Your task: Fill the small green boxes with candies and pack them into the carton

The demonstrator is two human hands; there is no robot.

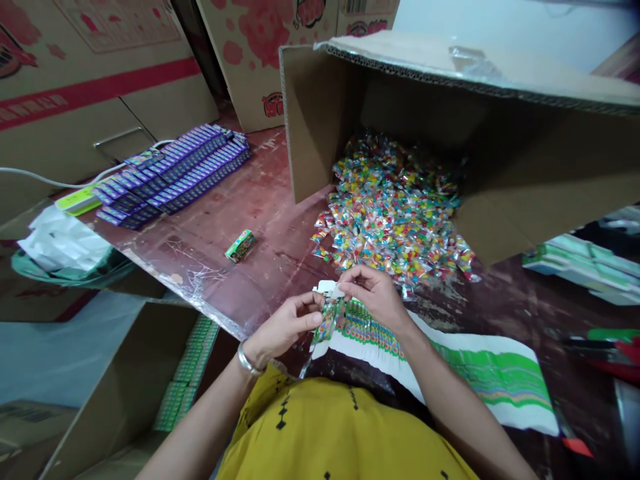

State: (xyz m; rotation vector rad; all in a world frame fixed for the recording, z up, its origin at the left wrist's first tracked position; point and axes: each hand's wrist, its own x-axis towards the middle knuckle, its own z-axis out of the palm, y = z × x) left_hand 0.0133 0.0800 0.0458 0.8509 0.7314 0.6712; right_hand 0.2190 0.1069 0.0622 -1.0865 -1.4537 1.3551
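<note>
My left hand (295, 319), with a bangle at the wrist, pinches a small green printed carton (327, 321) by its left side. The carton's white flaps stand out at its ends. My right hand (373, 293) is closed at the carton's upper edge, thumb and finger pinching by a whitish flap. Whether a candy packet is also in those fingers, I cannot tell. Under and right of my hands lies a long fanned row of flat green cartons (490, 373). Just beyond is a heap of small clear packets of colourful candies (390, 213).
A big cardboard box (540, 153) lies on its side around the candy heap. One closed green box (241, 246) sits alone on the red table (200, 240). Stacked purple boxes (175, 173) stand at the left. Below the table edge, an open carton (135, 360) holds green boxes.
</note>
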